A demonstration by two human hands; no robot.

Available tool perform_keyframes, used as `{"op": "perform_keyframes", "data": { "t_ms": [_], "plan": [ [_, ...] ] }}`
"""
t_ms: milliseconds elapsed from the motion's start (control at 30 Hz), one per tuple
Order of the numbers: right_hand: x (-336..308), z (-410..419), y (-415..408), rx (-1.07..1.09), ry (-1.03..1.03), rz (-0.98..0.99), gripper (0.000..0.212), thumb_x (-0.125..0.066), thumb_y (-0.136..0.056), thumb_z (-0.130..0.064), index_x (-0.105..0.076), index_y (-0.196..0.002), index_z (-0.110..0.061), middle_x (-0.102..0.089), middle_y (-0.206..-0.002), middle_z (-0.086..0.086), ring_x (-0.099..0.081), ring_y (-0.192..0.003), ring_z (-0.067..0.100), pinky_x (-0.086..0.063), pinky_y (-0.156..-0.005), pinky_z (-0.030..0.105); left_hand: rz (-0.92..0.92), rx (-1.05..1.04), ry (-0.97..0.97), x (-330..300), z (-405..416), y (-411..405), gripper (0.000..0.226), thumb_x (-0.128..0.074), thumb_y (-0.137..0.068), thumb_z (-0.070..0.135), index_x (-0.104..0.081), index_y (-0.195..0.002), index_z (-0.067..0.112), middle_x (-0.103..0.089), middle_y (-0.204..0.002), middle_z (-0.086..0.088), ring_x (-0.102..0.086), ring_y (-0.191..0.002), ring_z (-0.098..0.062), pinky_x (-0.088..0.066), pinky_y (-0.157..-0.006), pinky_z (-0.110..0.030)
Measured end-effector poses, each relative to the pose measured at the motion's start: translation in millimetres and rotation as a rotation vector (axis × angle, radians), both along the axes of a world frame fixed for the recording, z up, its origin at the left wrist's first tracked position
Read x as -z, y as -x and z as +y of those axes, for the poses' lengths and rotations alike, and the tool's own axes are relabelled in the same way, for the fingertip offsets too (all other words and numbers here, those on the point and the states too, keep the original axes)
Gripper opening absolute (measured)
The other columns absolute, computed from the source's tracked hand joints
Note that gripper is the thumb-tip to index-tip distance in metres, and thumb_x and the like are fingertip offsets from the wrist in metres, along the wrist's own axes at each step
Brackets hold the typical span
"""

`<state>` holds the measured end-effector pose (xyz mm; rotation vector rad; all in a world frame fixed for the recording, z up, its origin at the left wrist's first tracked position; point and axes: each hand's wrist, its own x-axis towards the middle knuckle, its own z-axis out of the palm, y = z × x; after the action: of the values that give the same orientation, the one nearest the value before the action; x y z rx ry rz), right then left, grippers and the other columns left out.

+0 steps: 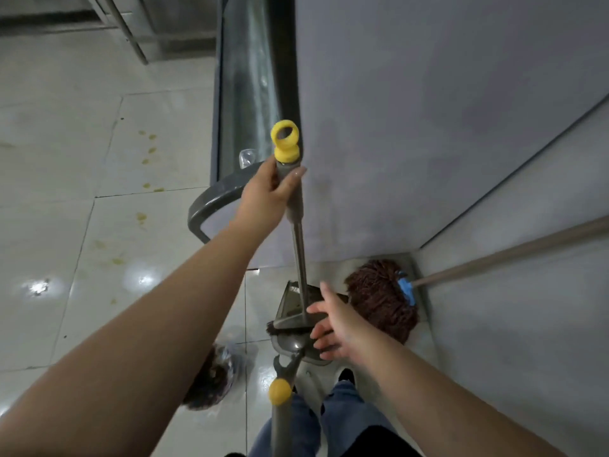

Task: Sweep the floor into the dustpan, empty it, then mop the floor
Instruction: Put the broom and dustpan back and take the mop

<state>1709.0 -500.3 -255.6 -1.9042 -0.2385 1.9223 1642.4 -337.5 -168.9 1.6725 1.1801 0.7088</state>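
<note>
Gripping the broom handle [298, 206] near its yellow cap, the left hand [267, 192] stands it beside the dustpan [296, 338]; the right hand [336, 324] reaches there, fingers spread, holding nothing. Beyond the dustpan, the mop [379, 298] waits unused; floor [99, 159] stains remain, so mopping looks undone.

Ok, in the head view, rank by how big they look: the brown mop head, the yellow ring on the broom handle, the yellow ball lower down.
1. Brown mop head, clearly largest.
2. Yellow ring on the handle the left hand grips.
3. Yellow ball.
The ring and ball look close, and nearness to the camera differs, so that order is unsure.
</note>
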Motion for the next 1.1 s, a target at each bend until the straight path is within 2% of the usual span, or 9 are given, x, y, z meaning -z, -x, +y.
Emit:
{"op": "perform_keyframes", "data": {
  "t_ms": [133,233,300,367,467,567,733,833,1100],
  "plan": [
    [2,-26,27,-0.060,0.047,0.183,0.065,-0.013,-0.083,-0.078,-0.054,-0.113,-0.038,-0.058,-0.086,0.007,-0.058,-0.070,0.019,-0.047,-0.054,0.025,0.022,-0.051,0.097,13,42,-19,0.018,-0.057,-0.091,0.030,-0.052,-0.104,0.018,-0.061,-0.097,-0.001,-0.057,-0.090,-0.018,-0.046,-0.083,-0.031],
    [5,-36,43,-0.063,0.146,0.234,0.067,-0.016,-0.080,-0.081,-0.052,-0.117,-0.040,-0.057,-0.113,0.011,-0.059,-0.077,0.022,-0.049,-0.064,0.027,0.034,-0.079,0.102,23,53,-25,0.015,-0.058,-0.091,0.029,-0.050,-0.092,0.017,-0.054,-0.079,0.003,-0.055,-0.078,-0.017,-0.048,-0.074,-0.030],
    [2,-40,50,0.119,0.209,0.362,0.059,-0.026,-0.084,-0.076,-0.056,-0.098,-0.027,-0.060,-0.097,0.014,-0.058,-0.068,0.023,-0.049,-0.058,0.024,0.078,-0.093,0.079,33,49,-24,0.020,-0.056,-0.091,0.032,-0.046,-0.086,0.016,-0.045,-0.070,0.004,-0.046,-0.068,-0.014,-0.038,-0.063,-0.026],
    [-2,-39,58,0.364,0.206,0.421,0.055,-0.039,-0.088,-0.066,-0.054,-0.083,-0.013,-0.059,-0.073,0.014,-0.058,-0.055,0.024,-0.051,-0.052,0.027,0.037,-0.114,0.084,46,41,-20,0.016,-0.054,-0.093,0.032,-0.046,-0.093,0.017,-0.052,-0.078,0.001,-0.050,-0.075,-0.015,-0.037,-0.068,-0.025],
    [-3,-38,64,0.518,0.161,0.372,0.049,-0.051,-0.087,-0.060,-0.056,-0.096,-0.012,-0.064,-0.063,0.008,-0.060,-0.043,0.021,-0.050,-0.047,0.028,-0.041,-0.131,0.040,52,31,-17,0.010,-0.053,-0.094,0.025,-0.046,-0.087,0.025,-0.053,-0.078,0.009,-0.051,-0.074,-0.005,-0.037,-0.061,-0.009],
    [-8,-42,51,0.501,0.124,0.340,0.043,-0.058,-0.082,-0.058,-0.052,-0.105,-0.022,-0.059,-0.063,0.007,-0.051,-0.032,0.018,-0.042,-0.037,0.021,-0.093,-0.164,-0.040,43,33,-18,0.015,-0.054,-0.093,0.026,-0.044,-0.083,0.032,-0.054,-0.081,0.011,-0.053,-0.080,-0.009,-0.041,-0.069,-0.008],
    [-22,-40,10,0.445,0.096,0.226,0.032,-0.062,-0.081,-0.052,-0.057,-0.089,-0.021,-0.040,-0.032,0.006,-0.042,-0.026,0.017,-0.038,-0.035,0.017,-0.087,-0.071,-0.120,19,44,-25,0.015,-0.052,-0.092,0.032,-0.050,-0.100,0.019,-0.058,-0.095,-0.003,-0.057,-0.096,-0.026,-0.050,-0.085,-0.050],
    [-25,-32,5,0.380,0.107,0.222,0.028,-0.060,-0.084,-0.048,-0.054,-0.092,-0.022,-0.040,-0.031,0.005,-0.041,-0.026,0.016,-0.038,-0.034,0.016,-0.013,-0.019,-0.162,16,43,-30,0.034,-0.052,-0.093,0.034,-0.051,-0.113,0.007,-0.060,-0.110,-0.014,-0.055,-0.103,-0.029,-0.046,-0.091,-0.048],
    [-20,-15,-11,0.288,0.059,0.182,0.030,-0.058,-0.086,-0.051,-0.055,-0.101,-0.025,-0.057,-0.038,-0.002,-0.048,-0.028,0.016,-0.042,-0.037,0.018,0.051,-0.040,-0.256,11,46,-44,0.037,-0.051,-0.094,0.037,-0.051,-0.108,0.002,-0.058,-0.100,-0.018,-0.053,-0.098,-0.032,-0.043,-0.083,-0.037]
  ]
}}
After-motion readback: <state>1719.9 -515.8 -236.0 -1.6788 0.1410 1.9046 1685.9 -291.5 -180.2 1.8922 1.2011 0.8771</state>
